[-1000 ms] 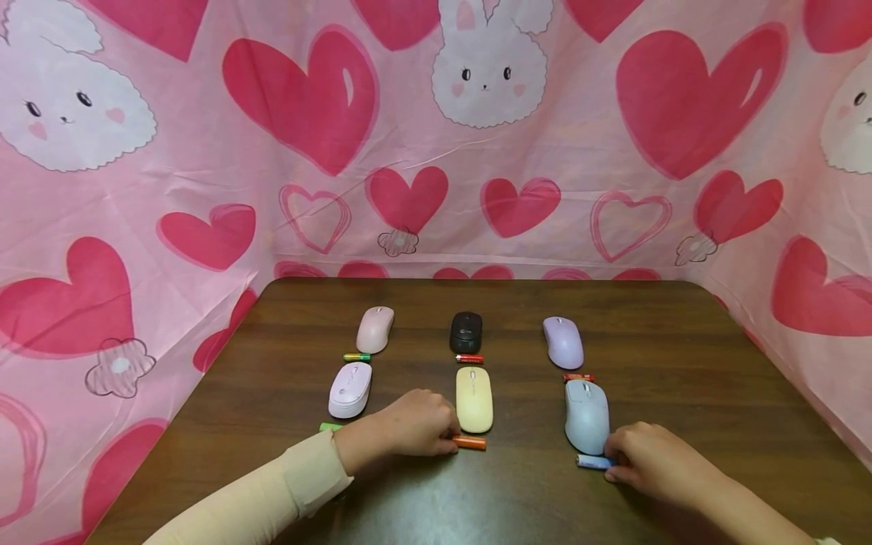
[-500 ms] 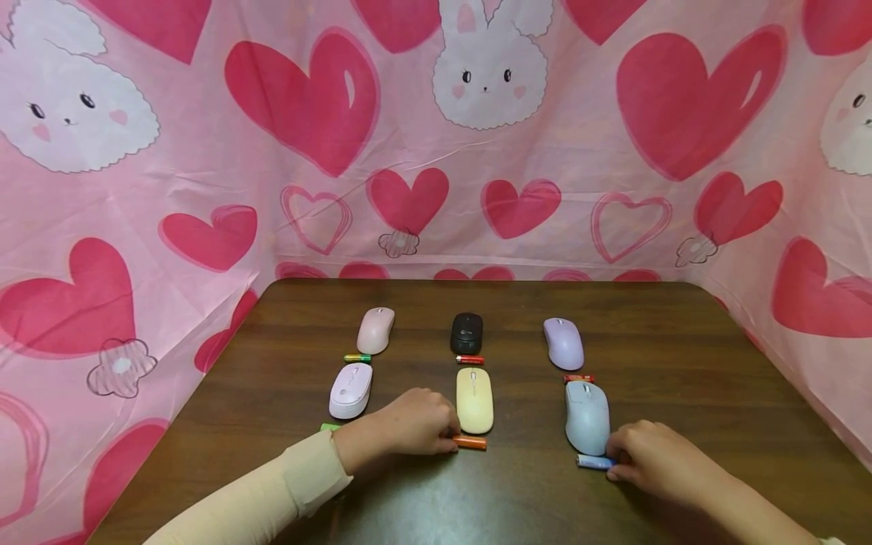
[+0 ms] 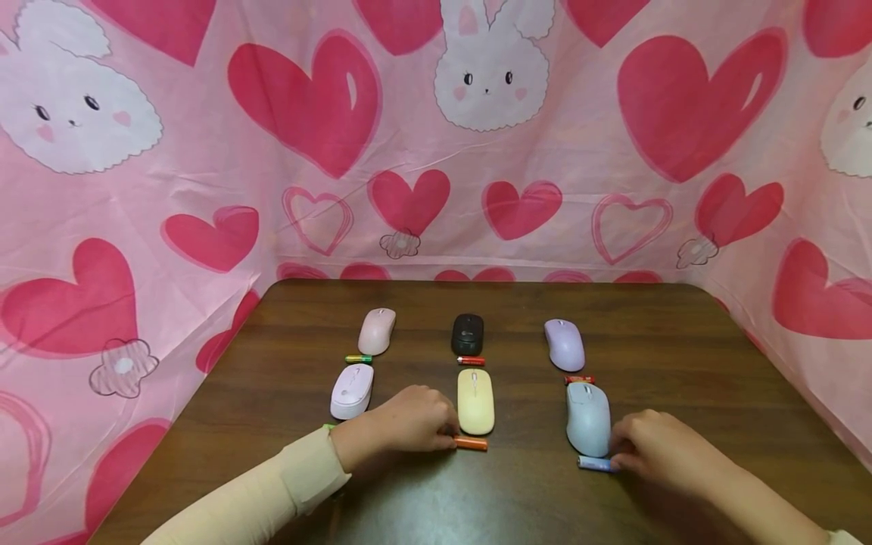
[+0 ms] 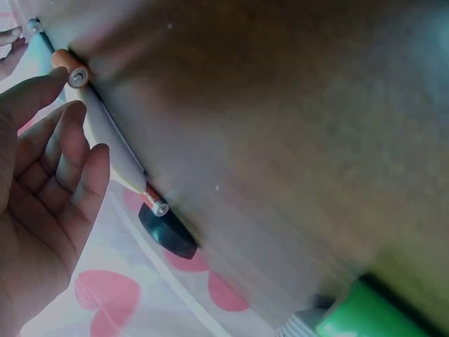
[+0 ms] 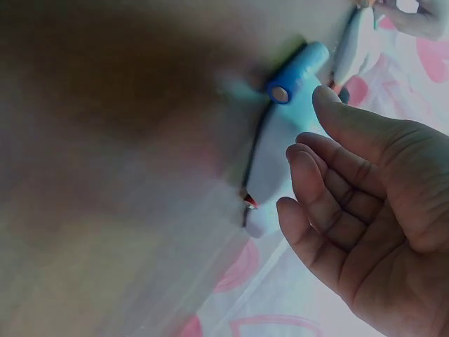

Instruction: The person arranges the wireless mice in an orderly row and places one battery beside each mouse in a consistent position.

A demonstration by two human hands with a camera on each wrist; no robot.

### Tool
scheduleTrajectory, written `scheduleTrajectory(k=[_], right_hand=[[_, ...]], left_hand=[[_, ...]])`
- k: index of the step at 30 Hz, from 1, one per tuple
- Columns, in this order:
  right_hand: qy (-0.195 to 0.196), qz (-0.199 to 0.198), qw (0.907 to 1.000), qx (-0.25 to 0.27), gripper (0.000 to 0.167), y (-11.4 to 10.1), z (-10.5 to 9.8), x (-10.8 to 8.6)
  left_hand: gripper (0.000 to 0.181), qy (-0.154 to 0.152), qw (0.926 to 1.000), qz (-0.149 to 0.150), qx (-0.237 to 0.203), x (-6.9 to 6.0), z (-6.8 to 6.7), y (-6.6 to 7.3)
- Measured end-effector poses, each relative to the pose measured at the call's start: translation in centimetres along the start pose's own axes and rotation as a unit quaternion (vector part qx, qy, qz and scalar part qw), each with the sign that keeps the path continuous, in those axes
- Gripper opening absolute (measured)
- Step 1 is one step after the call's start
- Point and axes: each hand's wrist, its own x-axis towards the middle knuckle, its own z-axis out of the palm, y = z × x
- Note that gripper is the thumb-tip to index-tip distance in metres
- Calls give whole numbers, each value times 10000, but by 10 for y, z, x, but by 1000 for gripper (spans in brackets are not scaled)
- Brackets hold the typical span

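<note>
My left hand (image 3: 412,418) is at the left end of an orange battery (image 3: 473,443), which lies crosswise below a yellow mouse (image 3: 475,401). In the left wrist view its thumb tip overlaps the battery's side, and the fingers are loosely bent with a gap below the thumb. At the right end of a blue battery (image 3: 593,464) is my right hand (image 3: 657,446); the right wrist view shows its thumb slightly apart from that battery, fingers loosely curved. The blue battery lies below a pale blue-grey mouse (image 3: 589,418). Neither hand visibly grips its battery.
Behind stand a pink mouse (image 3: 377,331), black mouse (image 3: 467,335) and purple mouse (image 3: 565,345), with a green-yellow battery (image 3: 358,359) and two red batteries (image 3: 471,361) below them. A pale pink mouse (image 3: 352,391) is left; my left forearm mostly hides a green battery (image 3: 331,426).
My right hand has risen slightly and eased a little to the right at the blue battery's end. The left hand stays nearly still by the orange battery. The mice and batteries keep their layout.
</note>
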Motion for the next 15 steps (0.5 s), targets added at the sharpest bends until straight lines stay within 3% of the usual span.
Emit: scheduleTrajectory(k=[15], right_hand=[[664, -68, 9950, -740, 18, -1, -31, 25]], left_hand=[[18, 346, 9987, -240, -280, -4, -21, -15]])
